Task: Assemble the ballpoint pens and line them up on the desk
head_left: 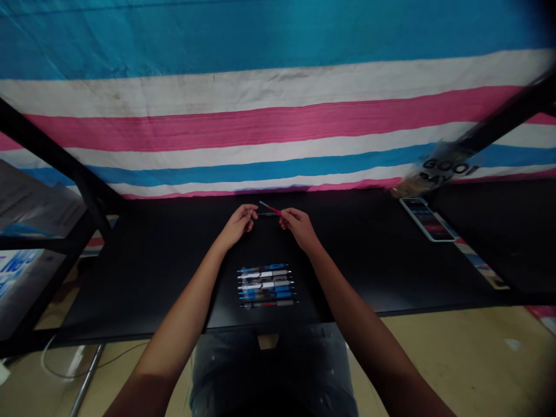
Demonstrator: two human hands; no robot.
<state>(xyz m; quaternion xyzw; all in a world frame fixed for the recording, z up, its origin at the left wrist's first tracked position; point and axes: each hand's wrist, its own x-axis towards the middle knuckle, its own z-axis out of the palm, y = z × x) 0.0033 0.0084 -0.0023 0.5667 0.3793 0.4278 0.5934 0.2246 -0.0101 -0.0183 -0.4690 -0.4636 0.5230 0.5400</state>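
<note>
My right hand [297, 225] pinches a slim red pen [273, 209] with a pale end, which points up and to the left. Facing it, my left hand [238, 223] has its fingers curled together; whatever they hold, if anything, is too small to make out. Between the hands lies a dark pen [266, 214], partly hidden by the fingers. Nearer to me, a row of several pens [266, 285] lies side by side on the black table [174, 255], in blue, white, grey and black.
A phone [428, 220] lies at the right, beside a clear printed plastic bag [434, 174]. Striped sheeting [269, 130] hangs behind the table. Black frame posts [93, 194] stand at both sides, with boxes [30, 278] at the left.
</note>
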